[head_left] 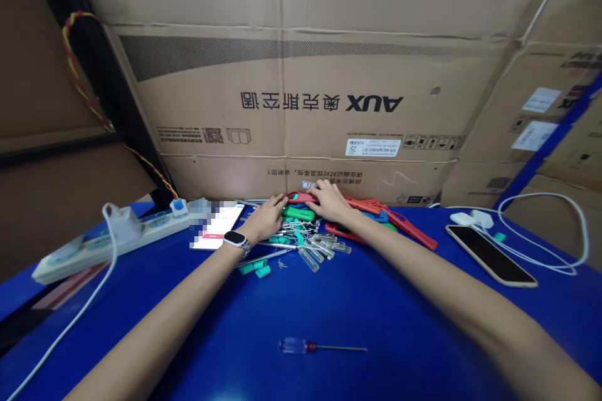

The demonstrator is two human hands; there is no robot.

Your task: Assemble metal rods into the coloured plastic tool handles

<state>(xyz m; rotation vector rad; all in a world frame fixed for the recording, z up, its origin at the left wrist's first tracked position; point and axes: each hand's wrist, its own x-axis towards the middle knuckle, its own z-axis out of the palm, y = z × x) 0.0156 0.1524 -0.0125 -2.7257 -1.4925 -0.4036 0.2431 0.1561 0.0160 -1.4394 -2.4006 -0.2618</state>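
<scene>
At the back of the blue table, my left hand (pixel 266 220), with a watch (pixel 236 239) on its wrist, has its fingertips at one end of a red plastic piece (pixel 301 197). My right hand (pixel 330 202) grips the other end with bent fingers; part of the piece is hidden. Just below lies a green plastic piece (pixel 300 214). A pile of small screwdrivers with clear handles (pixel 309 259) and teal caps (pixel 254 266) spreads in front of both hands. Red and orange plastic pieces (pixel 409 229) lie beyond my right forearm. Nearer to me rests a screwdriver with a clear and red handle (pixel 295 346).
Behind the table stands a large cardboard sheet (pixel 310 62). To the left are a white power strip (pixel 155 223) with a cable and a lit screen (pixel 217 225), partly blurred out. At right lie a phone (pixel 491 255) and a white charging cable (pixel 583 232).
</scene>
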